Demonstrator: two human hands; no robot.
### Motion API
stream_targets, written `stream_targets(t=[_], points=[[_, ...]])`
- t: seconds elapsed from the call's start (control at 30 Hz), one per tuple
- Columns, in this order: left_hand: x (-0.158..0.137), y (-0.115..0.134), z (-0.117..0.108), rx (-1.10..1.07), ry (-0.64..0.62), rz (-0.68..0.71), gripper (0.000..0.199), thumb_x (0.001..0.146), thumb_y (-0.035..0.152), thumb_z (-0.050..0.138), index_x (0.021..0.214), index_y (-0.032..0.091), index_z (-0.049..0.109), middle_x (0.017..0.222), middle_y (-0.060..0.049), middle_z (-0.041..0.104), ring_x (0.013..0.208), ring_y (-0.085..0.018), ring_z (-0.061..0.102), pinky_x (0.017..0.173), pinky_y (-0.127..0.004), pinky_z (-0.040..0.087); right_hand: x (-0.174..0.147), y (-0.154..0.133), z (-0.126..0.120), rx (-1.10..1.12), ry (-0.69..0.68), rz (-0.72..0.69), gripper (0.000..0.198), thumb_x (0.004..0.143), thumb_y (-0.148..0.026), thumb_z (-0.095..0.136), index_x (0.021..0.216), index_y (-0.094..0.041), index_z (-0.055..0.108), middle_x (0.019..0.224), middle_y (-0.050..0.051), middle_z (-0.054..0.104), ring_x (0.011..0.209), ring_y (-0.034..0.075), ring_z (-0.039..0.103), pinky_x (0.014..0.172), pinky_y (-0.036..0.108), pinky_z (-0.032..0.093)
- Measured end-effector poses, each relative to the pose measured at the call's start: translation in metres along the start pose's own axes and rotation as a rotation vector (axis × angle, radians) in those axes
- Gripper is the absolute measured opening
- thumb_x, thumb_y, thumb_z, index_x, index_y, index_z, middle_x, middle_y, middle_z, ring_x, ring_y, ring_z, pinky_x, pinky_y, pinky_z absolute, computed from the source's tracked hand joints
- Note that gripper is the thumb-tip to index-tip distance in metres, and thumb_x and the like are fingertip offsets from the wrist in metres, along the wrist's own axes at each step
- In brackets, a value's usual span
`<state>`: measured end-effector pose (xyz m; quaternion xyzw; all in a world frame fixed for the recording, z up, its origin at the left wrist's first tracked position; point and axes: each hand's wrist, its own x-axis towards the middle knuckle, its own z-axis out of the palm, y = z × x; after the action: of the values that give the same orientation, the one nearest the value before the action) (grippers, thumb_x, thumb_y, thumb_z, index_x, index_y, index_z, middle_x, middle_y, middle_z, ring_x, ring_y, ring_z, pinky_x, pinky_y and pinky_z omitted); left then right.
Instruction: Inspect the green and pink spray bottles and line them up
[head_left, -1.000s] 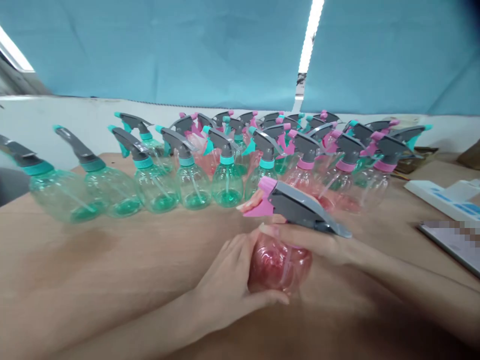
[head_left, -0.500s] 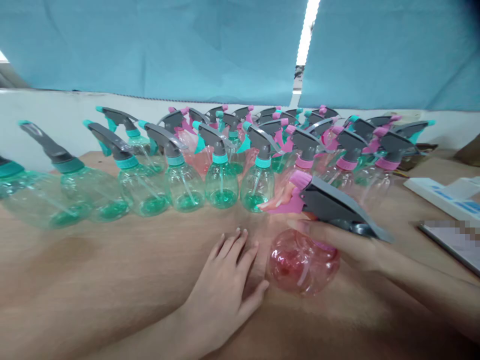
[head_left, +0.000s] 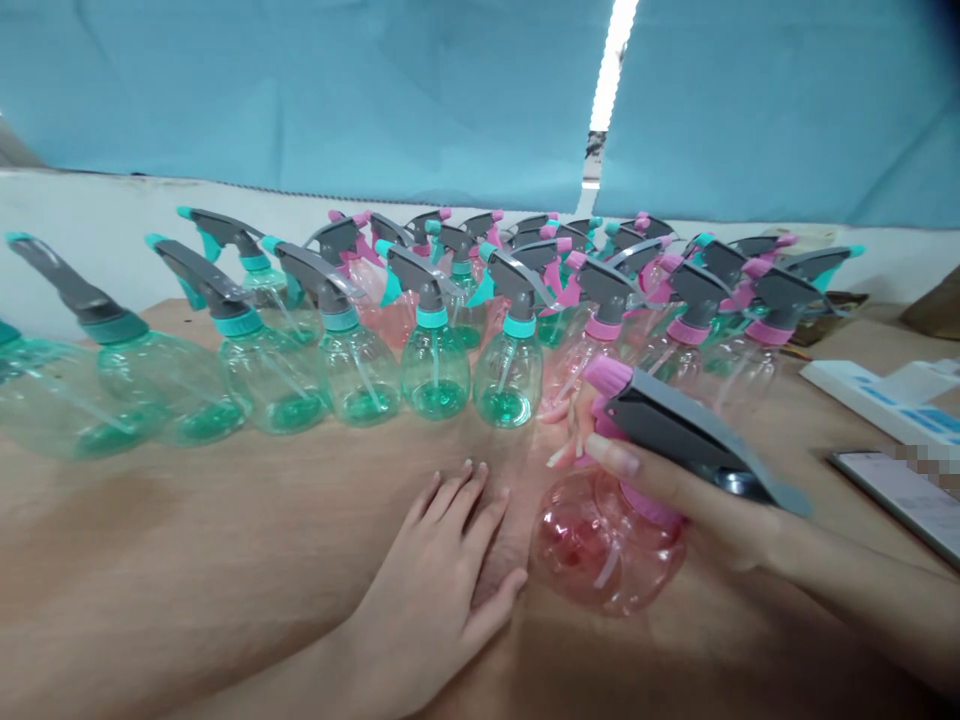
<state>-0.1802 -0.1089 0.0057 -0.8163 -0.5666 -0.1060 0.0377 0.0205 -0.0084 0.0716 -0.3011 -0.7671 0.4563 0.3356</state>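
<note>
Our right hand (head_left: 697, 500) has its grip clenched round the neck and grey trigger head of the pink spray bottle (head_left: 607, 540), which sits tilted on the bench (head_left: 187, 560) in front of us. Our left hand (head_left: 442, 580) lies flat and released on the bench, its thumb just beside the bottle's body. Behind stand rows of green spray bottles (head_left: 435, 360) and pink spray bottles (head_left: 757, 340).

Bare left hand (head_left: 442, 590), bare right hand (head_left: 697, 500), long unpainted nails, no sleeves
</note>
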Motion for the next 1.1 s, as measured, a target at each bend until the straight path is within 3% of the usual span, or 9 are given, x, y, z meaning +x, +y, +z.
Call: stream_targets(t=[0.23, 0.43, 0.6, 0.9, 1.1], points=[[-0.001, -0.001, 0.0, 0.01, 0.013, 0.007, 0.051, 0.092, 0.042, 0.05, 0.132, 0.01, 0.05, 0.138, -0.017, 0.049, 0.127, -0.033, 0.044, 0.102, -0.05, 0.038, 0.004, 0.005, 0.012, 0.136, 0.01, 0.012, 0.023, 0.083, -0.047, 0.06, 0.082, -0.026, 0.069, 0.076, 0.0, 0.067, 0.076, 0.019, 0.065, 0.071, 0.031, 0.053], [-0.001, -0.001, 0.001, 0.012, 0.011, 0.01, 0.051, 0.092, 0.042, 0.05, 0.132, 0.01, 0.05, 0.139, -0.017, 0.048, 0.128, -0.033, 0.042, 0.102, -0.05, 0.037, 0.0, 0.008, 0.005, 0.19, -0.068, 0.069, 0.015, 0.086, -0.036, 0.061, 0.092, -0.027, 0.07, 0.086, 0.0, 0.071, 0.088, 0.019, 0.066, 0.085, 0.034, 0.052], [-0.002, -0.001, 0.001, -0.017, 0.022, 0.009, 0.051, 0.091, 0.04, 0.052, 0.131, 0.008, 0.051, 0.138, -0.019, 0.048, 0.127, -0.034, 0.043, 0.102, -0.052, 0.038, 0.0, 0.009, 0.01, 0.284, -0.013, 0.106, 0.011, 0.082, -0.035, 0.066, 0.084, -0.027, 0.072, 0.078, -0.001, 0.073, 0.072, 0.016, 0.068, 0.076, 0.031, 0.055], [-0.001, -0.001, 0.001, -0.039, -0.014, -0.014, 0.052, 0.092, 0.042, 0.05, 0.133, 0.01, 0.048, 0.141, -0.017, 0.045, 0.13, -0.032, 0.04, 0.104, -0.051, 0.035, 0.002, 0.008, 0.003, 0.179, 0.006, 0.102, 0.005, 0.079, -0.031, 0.069, 0.08, -0.028, 0.072, 0.077, -0.004, 0.074, 0.071, 0.013, 0.07, 0.073, 0.023, 0.056], [-0.001, -0.002, 0.0, -0.031, -0.006, -0.01, 0.052, 0.093, 0.043, 0.049, 0.134, 0.011, 0.048, 0.141, -0.017, 0.046, 0.13, -0.032, 0.04, 0.104, -0.051, 0.035, -0.002, 0.015, 0.0, 0.138, 0.045, 0.19, 0.006, 0.078, -0.033, 0.07, 0.079, -0.027, 0.071, 0.076, -0.003, 0.072, 0.069, 0.014, 0.069, 0.067, 0.024, 0.057]])
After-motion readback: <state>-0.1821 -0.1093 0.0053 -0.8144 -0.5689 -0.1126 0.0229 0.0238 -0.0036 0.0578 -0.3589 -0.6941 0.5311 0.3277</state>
